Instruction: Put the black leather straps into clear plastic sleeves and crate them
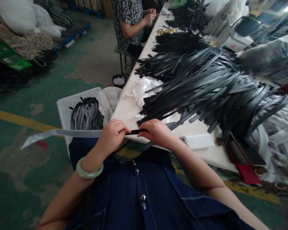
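A black strap is stretched between my two hands over my lap, at the table's near edge. My left hand is closed on it, and a long translucent plastic sleeve trails from this hand to the left. Closed on the strap's other end is my right hand, its thumb and fingers pinched together. Just beyond the hands, a large heap of black straps covers the table. Below my left hand stands a white plastic bin holding plastic-wrapped straps.
Crumpled clear plastic lies on the white table. A white flat box sits right of my hands. Further along, another person sits on a stool. A small black bucket stands on the floor.
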Motion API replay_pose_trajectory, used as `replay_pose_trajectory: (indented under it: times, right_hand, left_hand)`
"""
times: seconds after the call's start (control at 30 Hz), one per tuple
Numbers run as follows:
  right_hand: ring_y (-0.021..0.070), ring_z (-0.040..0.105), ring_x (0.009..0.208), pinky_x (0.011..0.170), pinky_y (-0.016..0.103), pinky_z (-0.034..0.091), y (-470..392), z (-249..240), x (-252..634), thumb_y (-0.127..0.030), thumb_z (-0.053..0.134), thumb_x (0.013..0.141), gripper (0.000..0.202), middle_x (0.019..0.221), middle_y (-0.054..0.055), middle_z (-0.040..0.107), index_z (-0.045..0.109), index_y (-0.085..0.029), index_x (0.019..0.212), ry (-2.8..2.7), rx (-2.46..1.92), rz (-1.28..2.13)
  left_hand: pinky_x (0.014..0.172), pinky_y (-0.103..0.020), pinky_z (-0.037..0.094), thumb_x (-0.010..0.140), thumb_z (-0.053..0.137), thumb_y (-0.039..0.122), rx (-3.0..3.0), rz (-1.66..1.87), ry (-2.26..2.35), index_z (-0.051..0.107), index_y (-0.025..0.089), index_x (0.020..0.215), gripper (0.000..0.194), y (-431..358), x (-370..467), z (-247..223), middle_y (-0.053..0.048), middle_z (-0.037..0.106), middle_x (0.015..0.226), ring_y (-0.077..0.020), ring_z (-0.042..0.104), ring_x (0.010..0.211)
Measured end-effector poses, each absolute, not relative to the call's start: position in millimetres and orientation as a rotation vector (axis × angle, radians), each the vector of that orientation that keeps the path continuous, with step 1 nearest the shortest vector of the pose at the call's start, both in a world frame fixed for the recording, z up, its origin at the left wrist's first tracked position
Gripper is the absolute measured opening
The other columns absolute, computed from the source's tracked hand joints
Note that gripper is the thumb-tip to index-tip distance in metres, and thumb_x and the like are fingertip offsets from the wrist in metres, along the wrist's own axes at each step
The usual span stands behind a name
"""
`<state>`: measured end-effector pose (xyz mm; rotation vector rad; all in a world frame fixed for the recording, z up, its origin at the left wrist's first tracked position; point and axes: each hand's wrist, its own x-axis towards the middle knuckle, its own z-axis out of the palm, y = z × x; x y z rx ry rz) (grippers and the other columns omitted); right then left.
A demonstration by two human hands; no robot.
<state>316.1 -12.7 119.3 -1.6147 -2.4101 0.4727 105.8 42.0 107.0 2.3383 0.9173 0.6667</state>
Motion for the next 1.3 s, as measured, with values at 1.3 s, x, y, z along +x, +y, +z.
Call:
replay_pose_trajectory:
  times: [1.3]
  right_hand:
    - [0.0283,0.069,0.084,0.06,0.039,0.051,-52.7,208.2,392.2,-0.079,0.007,0.084,0.08,0.063,0.005,0.064,0.068,-0.027,0.079,-1.365,-1.424,0.739]
  left_hand:
    - [0.065,-0.023,0.046,0.08,0.066,0.048,1.503,-0.4,0.217,0.069,0.014,0.082,0.034,63.9,63.8,83.3,-0.005,0.067,0.075,-0.0163,0.058,0.069]
